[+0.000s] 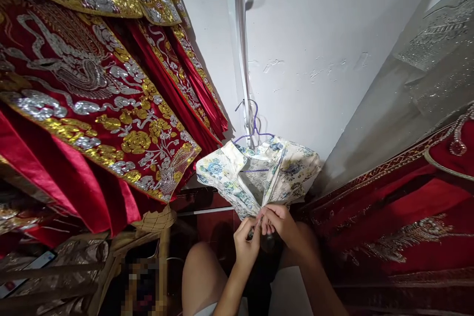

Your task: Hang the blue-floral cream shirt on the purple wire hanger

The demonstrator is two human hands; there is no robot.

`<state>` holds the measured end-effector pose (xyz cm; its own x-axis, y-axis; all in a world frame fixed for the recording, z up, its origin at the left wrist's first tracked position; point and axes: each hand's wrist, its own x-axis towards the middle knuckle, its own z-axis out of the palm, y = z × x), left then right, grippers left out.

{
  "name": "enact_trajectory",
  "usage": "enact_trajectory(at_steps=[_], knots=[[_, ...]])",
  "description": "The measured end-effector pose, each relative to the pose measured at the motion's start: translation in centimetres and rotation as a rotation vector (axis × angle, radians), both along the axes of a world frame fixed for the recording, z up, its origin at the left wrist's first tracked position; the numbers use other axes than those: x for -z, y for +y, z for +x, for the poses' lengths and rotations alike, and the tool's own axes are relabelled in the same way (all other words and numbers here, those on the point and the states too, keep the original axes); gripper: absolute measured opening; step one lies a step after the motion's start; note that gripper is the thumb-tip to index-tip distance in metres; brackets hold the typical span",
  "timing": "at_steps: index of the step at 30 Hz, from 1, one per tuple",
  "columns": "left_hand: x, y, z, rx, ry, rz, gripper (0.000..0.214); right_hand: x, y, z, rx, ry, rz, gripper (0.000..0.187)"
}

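Floral collared shirt hangs mid-scene from purple hanger, pale wall beyond, red embroidered garment at left. Left hand and right hand both pinch shirt front at near end of neck opening. Seems to be closure work, fastening or undoing unclear; fingers hide detail. Next move likely calls for steady pinch, fine fingertip control.

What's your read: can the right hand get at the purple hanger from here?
Probably yes: the hanger shows its hook uncovered above the shirt, though the right hand is pinching the shirt's front and would likely need to let go first.
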<state>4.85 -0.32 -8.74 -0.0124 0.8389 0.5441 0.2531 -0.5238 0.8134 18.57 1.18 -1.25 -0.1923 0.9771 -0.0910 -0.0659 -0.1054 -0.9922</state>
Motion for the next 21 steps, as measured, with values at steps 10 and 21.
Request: enact_trajectory(at_steps=[10, 21], knots=[[2.4, 1.1, 0.8, 0.113, 0.124, -0.039, 0.026, -10.4, 7.2, -0.3, 0.336, 0.022, 0.241, 0.036], [-12.0, 7.4, -2.3, 0.04, 0.092, 0.262, 0.031, -10.4, 4.2, -0.5, 0.22, -0.114, 0.361, 0.032]])
